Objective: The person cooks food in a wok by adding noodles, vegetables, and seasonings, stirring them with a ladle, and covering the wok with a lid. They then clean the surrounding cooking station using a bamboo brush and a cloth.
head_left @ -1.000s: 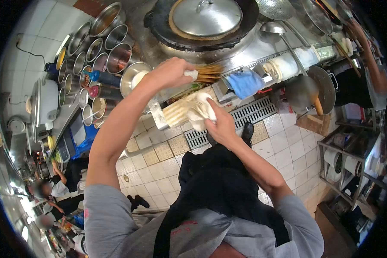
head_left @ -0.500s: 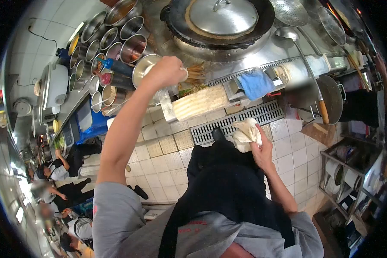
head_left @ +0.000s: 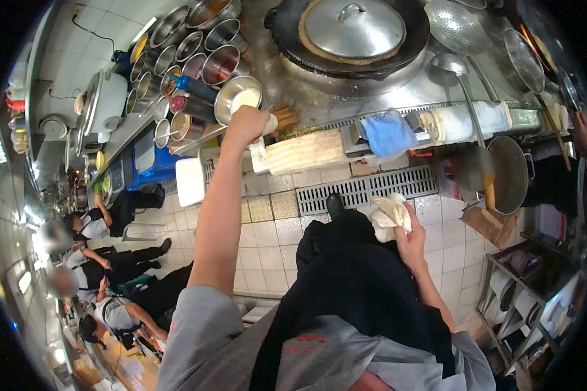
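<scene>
My left hand (head_left: 248,125) reaches out over the counter edge, fingers wrapped round a bamboo wok brush (head_left: 285,120). The brush's thin tan bristles point right and are smeared by motion, just above bits of green food scrap on the gutter. A steel bowl (head_left: 223,104) with pale yellow content stands directly beyond this hand. My right hand (head_left: 411,234) is closed on a crumpled cream cloth (head_left: 390,216), held low above the floor drain beside my black apron. A ridged cream folded cloth (head_left: 306,152) lies along the counter front, right of my left hand.
A large wok (head_left: 284,32) with a domed lid (head_left: 355,29) sits on the range. Several steel pots, a blue cloth (head_left: 388,133), a ladle (head_left: 450,64), a skimmer (head_left: 456,27) and a deep pot (head_left: 507,173) surround it. Co-workers (head_left: 120,316) stand at left.
My left hand with the brush has moved left and slightly toward me over the counter. My right hand still holds the cloth. The whole view has shifted a little to the right.
</scene>
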`<act>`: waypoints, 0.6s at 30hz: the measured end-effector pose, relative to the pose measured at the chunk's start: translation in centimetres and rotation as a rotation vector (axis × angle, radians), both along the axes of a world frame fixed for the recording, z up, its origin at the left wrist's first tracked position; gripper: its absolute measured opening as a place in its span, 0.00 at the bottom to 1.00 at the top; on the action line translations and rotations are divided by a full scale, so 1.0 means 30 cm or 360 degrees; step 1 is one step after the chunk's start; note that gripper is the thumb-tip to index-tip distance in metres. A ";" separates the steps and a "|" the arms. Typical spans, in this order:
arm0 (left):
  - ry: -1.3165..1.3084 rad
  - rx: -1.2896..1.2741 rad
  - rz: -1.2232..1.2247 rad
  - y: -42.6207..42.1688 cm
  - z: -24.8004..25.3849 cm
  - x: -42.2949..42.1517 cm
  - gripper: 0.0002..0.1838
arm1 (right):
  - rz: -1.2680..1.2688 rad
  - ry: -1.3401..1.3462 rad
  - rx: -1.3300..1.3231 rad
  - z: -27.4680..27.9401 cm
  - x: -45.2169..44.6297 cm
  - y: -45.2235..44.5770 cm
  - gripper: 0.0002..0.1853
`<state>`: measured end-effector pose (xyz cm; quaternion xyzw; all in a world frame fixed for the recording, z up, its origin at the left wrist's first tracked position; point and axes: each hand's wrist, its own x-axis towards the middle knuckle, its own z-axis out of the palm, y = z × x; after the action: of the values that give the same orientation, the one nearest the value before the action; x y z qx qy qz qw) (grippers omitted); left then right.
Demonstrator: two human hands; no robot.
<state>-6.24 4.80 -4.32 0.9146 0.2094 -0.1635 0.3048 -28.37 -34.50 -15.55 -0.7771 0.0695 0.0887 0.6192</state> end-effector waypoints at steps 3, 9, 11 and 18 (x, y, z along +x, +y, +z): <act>0.0107 0.0000 0.0105 -0.043 0.080 -0.036 0.19 | 0.0075 0.0096 -0.0011 0.029 0.026 -0.063 0.31; -0.0338 0.0392 -0.0425 -0.010 -0.033 0.129 0.22 | 0.0114 0.0011 0.0030 0.046 0.079 -0.178 0.31; -0.0310 0.0294 -0.0112 -0.130 -0.030 0.178 0.21 | 0.0124 0.0038 0.0016 0.034 0.082 -0.219 0.31; -0.0011 0.0411 -0.0433 -0.265 0.102 0.218 0.18 | 0.0111 -0.0018 -0.0054 0.016 0.052 -0.346 0.31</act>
<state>0.30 -3.15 -1.26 0.9666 0.1019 -0.1719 0.1605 -26.82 -44.89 -15.06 -0.7899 0.0405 0.1047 0.6029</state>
